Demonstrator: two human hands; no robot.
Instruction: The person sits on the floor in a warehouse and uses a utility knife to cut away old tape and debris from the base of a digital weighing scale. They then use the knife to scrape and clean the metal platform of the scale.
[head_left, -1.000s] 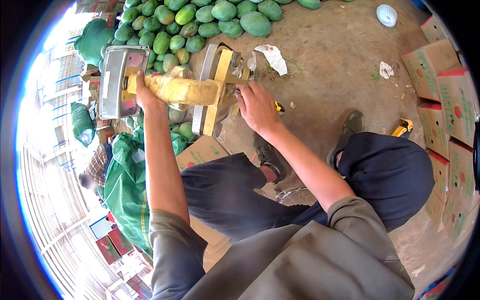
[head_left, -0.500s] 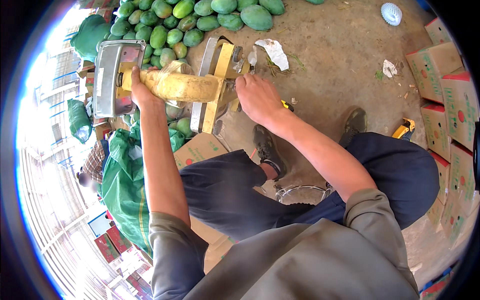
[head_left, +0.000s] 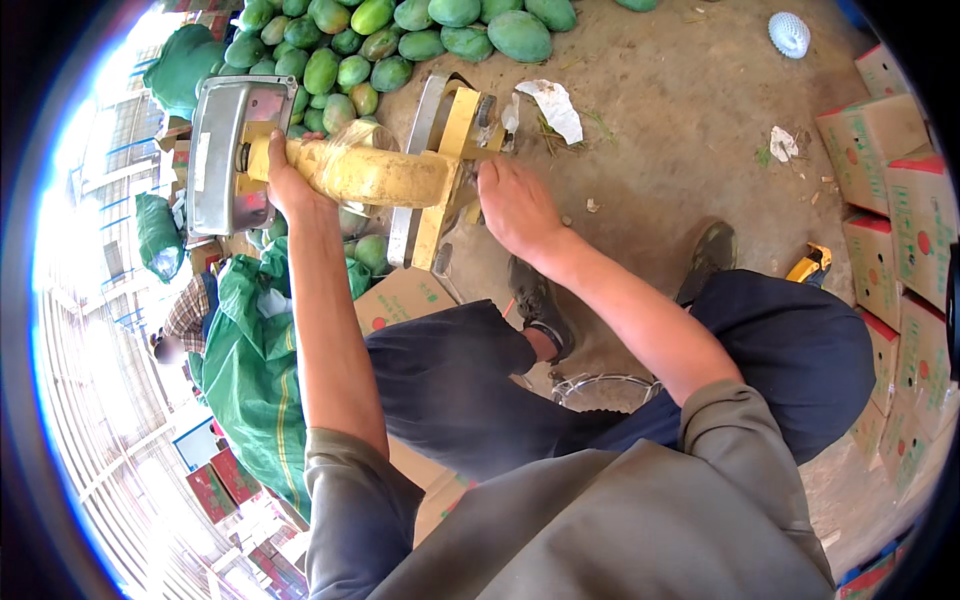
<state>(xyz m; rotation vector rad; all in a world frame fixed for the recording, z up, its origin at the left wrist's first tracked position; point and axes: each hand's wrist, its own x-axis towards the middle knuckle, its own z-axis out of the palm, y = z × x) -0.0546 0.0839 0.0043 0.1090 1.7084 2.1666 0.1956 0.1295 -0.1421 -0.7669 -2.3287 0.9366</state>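
Observation:
A yellow bench scale lies tipped on its side in front of me, its thick yellow column partly wrapped in clear film. The grey display head is at the left end. At the right end is the yellow base frame with a metal plate and round feet. My left hand is wrapped round the column beside the display head. At the underside of the base frame, my right hand is closed with fingertips pinched together; what they grip is hidden.
Green mangoes are heaped at the far left. Printed cartons stack along the right. A green sack and a flat carton lie left of my legs. A yellow-black tape dispenser lies on the floor, and another person is at far left.
The view has shifted slightly. My right hand has turned a little at the base frame. A small yellow-and-black thing beside my right wrist no longer shows. My left hand keeps its grip.

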